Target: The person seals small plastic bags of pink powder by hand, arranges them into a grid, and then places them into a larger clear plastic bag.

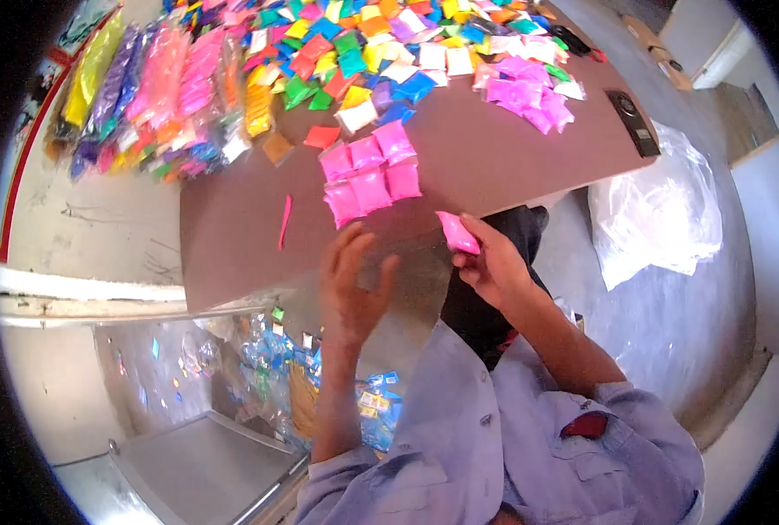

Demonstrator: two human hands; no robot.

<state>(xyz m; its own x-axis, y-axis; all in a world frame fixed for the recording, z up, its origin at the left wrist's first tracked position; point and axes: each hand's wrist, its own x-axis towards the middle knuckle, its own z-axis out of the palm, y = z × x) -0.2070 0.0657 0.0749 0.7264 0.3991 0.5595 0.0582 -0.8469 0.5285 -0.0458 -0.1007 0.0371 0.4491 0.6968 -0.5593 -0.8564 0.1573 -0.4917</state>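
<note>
My right hand (492,261) holds a small pink packet (457,234) between thumb and fingers, just off the table's front edge. To its left, my left hand (354,276) is raised near the same edge with the fingers apart; it is slightly blurred and nothing shows in it. Beyond the left hand, several pink packets (370,190) lie flat in two rows, side by side. A thin pink strip (285,222) lies on the table left of them. Farther right sits a loose pile of pink packets (529,94).
Many coloured packets (351,61) cover the far part of the brown table (241,254). Long bags of packets (162,74) are stacked at the left. A black device (632,122) lies at the right edge. A clear plastic bag (656,206) and scattered wrappers (376,407) are on the floor.
</note>
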